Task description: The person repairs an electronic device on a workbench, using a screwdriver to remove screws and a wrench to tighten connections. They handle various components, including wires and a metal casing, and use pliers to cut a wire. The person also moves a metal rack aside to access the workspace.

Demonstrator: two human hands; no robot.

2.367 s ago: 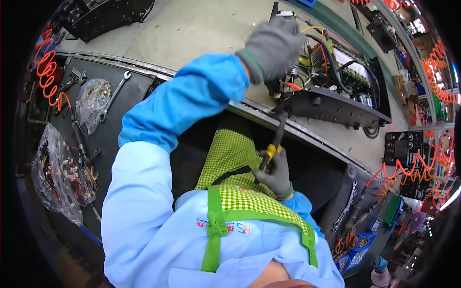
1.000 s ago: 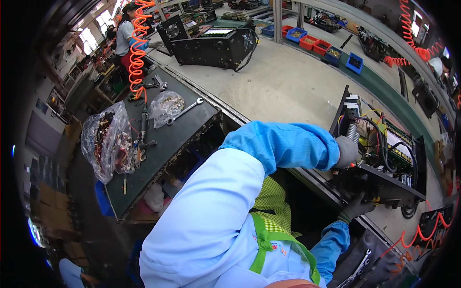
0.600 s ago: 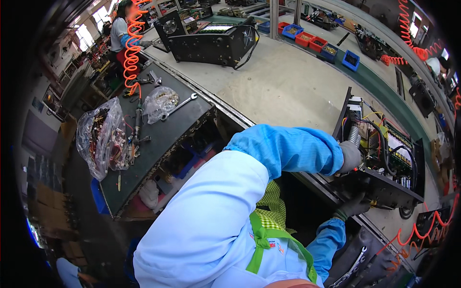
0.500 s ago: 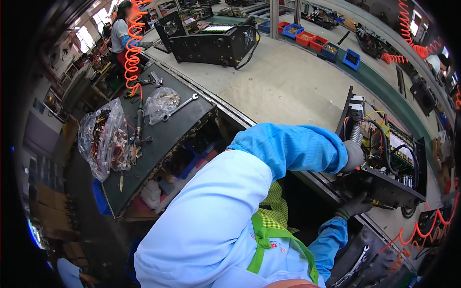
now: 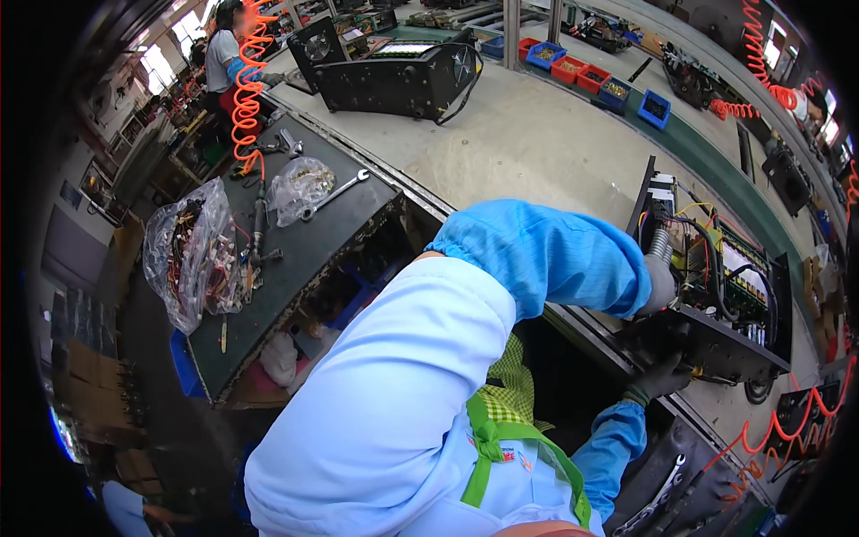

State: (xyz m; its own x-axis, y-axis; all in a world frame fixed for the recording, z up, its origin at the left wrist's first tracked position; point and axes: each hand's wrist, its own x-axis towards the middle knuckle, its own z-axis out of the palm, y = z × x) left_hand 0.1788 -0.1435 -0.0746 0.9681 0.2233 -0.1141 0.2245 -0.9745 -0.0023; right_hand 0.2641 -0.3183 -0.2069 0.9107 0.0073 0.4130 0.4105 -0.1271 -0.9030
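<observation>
At the right side of the bench stands an uncovered black equipment chassis, with wires, a green circuit board and a ribbed grey tube inside. My left hand, in a grey glove, is closed at its near left corner, just below the tube. Its fingertips are hidden, and what they grip cannot be made out. Lower down, my right hand, in a dark glove, presses against the front panel with curled fingers. A small yellow piece shows beside them; whatever they hold is hidden.
Another black chassis stands farther back. Blue and red parts bins line the far side. A dark side table on the left carries bagged parts and a wrench. An orange coiled hose hangs there. A person works beyond.
My left hand has moved slightly down and turned at the chassis corner. The chassis has shifted very slightly. My right hand stays at the front panel.
</observation>
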